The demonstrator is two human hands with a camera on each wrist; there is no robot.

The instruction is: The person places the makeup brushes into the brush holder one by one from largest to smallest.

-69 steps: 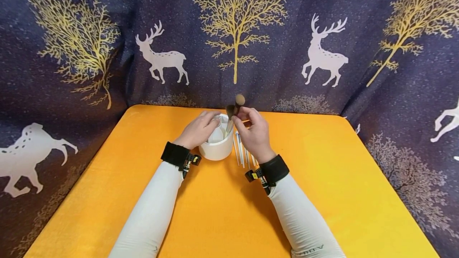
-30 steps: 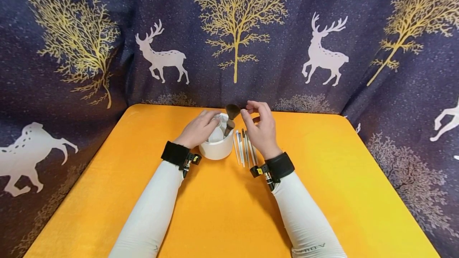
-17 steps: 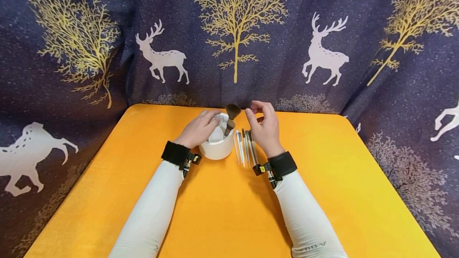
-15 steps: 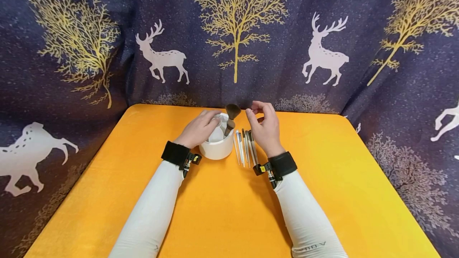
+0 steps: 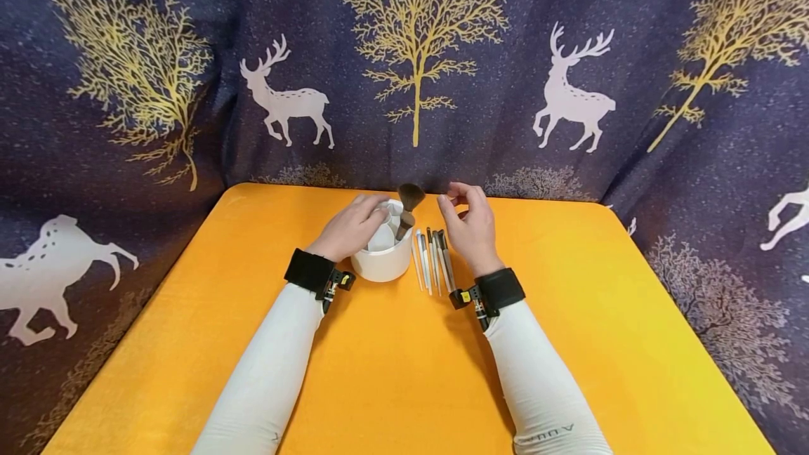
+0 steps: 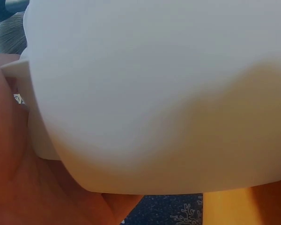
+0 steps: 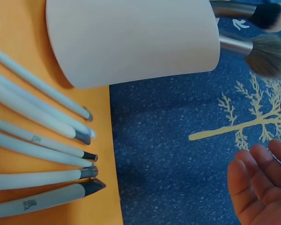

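Note:
A white round brush holder [image 5: 381,265] with inner dividers stands on the table. My left hand [image 5: 352,229] grips it at its left side and rim; in the left wrist view its white wall fills most of the picture. Two makeup brushes stand bristles up in it: a fluffy dark one [image 5: 411,196] and a smaller one [image 5: 404,222]. To the right of the holder, my right hand [image 5: 470,227] hovers with relaxed, bent fingers and nothing between them. Several slim makeup brushes [image 7: 42,145] with pale handles lie side by side on the table, between the holder and that hand.
The table has an orange cover [image 5: 392,371], its far edge just beyond the holder. Behind it hangs a dark blue curtain [image 5: 379,90] with gold trees and white deer. Each wrist wears a black strap [image 5: 310,271] with a small camera.
My right hand has let go of a makeup brush, which now stands in the holder, and has moved off to the right. My left hand has stayed at the holder.

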